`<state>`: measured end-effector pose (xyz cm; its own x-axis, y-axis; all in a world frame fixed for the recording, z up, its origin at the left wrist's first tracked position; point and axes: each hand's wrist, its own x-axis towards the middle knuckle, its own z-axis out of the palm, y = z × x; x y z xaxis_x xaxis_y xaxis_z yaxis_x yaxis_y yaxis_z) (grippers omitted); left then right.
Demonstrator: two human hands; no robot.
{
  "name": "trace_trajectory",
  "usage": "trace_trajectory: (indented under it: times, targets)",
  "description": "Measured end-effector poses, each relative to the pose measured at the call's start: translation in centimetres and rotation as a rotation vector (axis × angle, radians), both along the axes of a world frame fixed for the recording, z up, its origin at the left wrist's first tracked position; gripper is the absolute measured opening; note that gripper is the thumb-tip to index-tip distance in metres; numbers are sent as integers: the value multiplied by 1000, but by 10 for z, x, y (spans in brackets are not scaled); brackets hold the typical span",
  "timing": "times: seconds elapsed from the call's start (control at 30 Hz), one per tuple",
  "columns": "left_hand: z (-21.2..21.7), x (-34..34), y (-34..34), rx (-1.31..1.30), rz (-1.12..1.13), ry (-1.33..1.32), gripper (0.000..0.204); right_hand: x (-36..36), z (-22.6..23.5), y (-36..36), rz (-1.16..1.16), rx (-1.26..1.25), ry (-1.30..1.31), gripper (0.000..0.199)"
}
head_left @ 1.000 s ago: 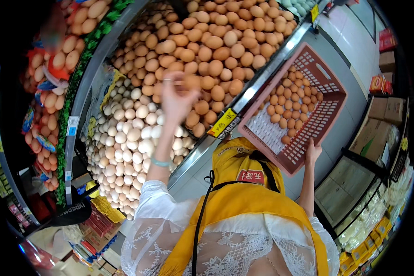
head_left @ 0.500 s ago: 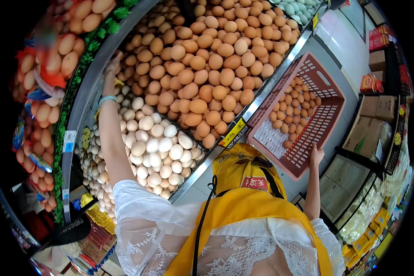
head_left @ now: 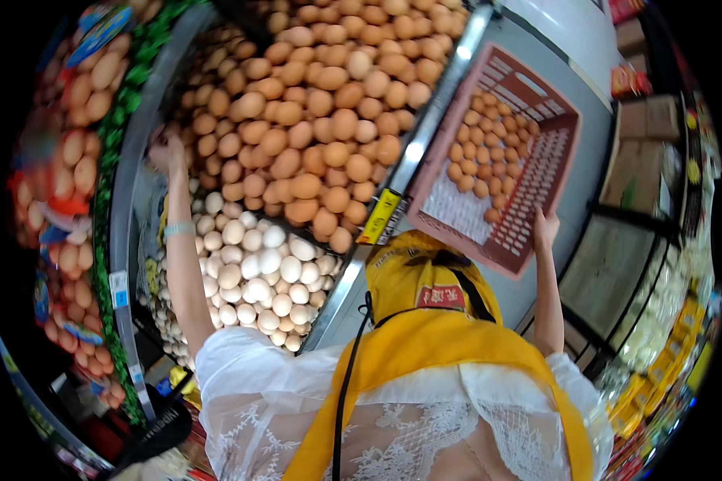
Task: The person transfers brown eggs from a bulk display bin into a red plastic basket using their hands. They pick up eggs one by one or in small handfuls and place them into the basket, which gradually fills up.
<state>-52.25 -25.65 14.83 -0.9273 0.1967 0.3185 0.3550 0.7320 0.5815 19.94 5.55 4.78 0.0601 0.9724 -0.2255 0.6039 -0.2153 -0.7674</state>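
My left hand [head_left: 167, 150] reaches to the far left of the egg display, beside the grey rail and the left edge of the heaped brown eggs [head_left: 305, 120]. Its fingers are dark and blurred, so whether anything is in them cannot be made out. Below that forearm lie paler, cream-coloured eggs [head_left: 257, 264]. On the right, my right hand [head_left: 545, 230] grips the rim of a pinkish-brown plastic basket [head_left: 549, 188]. Loose brown eggs [head_left: 489, 148] cover part of the basket's floor, mostly toward its far end, over a whitish lining.
A metal edge [head_left: 425, 128] with a yellow price tag [head_left: 379, 216] separates the display from the basket. Bagged eggs [head_left: 76, 264] hang left of a green leafy trim [head_left: 112, 200]. Cardboard boxes [head_left: 638, 176] and shelving stand at right. My yellow apron [head_left: 433, 353] fills the near middle.
The whole view has shifted, with display and basket now farther left and higher in the picture. My left hand stays by the rail, and my right hand keeps its hold on the basket.
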Motion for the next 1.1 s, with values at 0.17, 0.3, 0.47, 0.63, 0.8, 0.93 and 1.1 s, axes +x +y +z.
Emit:
trace_trajectory:
  times: [0.17,0.3,0.47,0.63,0.8,0.93,1.1]
  targets:
    - [58,254,109,471,-532,-16,13,18,-37,10,-9,99,-137,31]
    - [42,412,185,17,-1416,-286,19,-6,0,7,-38,37,-181,33]
    - [-126,501,261,-820,-1790,30,32,-4,-7,7,-128,36,-120,33]
    - [-242,522,285,-997,-1580,406,23,-11,-4,4,-87,54,-129,35]
    - [-260,524,278,-790,-1544,628,21,-10,1,0,-116,12,-64,31]
    - [-248,531,280,-824,-1435,491,23,-9,0,2,-94,26,-33,31]
    - [-220,539,277,-818,-1339,61,43,-4,-2,3,-85,34,-28,31]
